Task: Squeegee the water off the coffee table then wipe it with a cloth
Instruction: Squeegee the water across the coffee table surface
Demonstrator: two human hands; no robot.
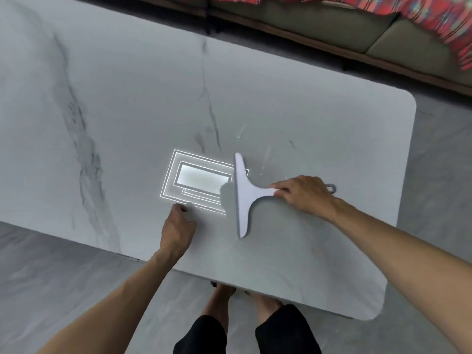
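A white squeegee lies with its long blade on the grey marble coffee table. My right hand grips its handle, whose hanging loop sticks out behind my knuckles. Thin streaks and drops of water glint on the tabletop just beyond the blade. My left hand rests on the table to the left of the blade, fingers loosely curled and holding nothing. No cloth is in view.
A ceiling light reflects brightly in the tabletop left of the blade. A sofa with a red plaid blanket stands beyond the far edge. Grey floor surrounds the table, and my legs stand at its near edge.
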